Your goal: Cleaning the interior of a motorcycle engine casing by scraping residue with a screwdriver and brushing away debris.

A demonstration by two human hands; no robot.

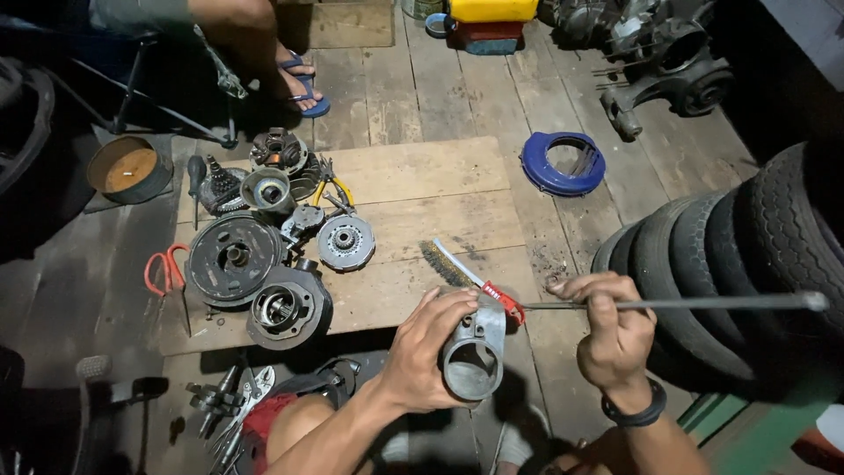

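Note:
My left hand (pixel 429 347) grips a grey metal cylinder part (pixel 475 352), its round bore facing up toward me. My right hand (pixel 611 330) pinches a long thin metal rod (pixel 703 303) that runs out to the right over the tyres, its left end reaching toward the part. A wire brush (pixel 462 273) with a white and red handle lies on the wooden board just beyond the part.
A wooden board (pixel 422 189) carries several engine parts: a round drum plate (pixel 233 257), a clutch disc (pixel 345 241), a cylinder (pixel 286 308). Red scissors (pixel 165 271) lie left. Stacked tyres (pixel 730 255) stand right. A blue ring cover (pixel 563 163) and another person's sandalled foot (pixel 303 88) are farther off.

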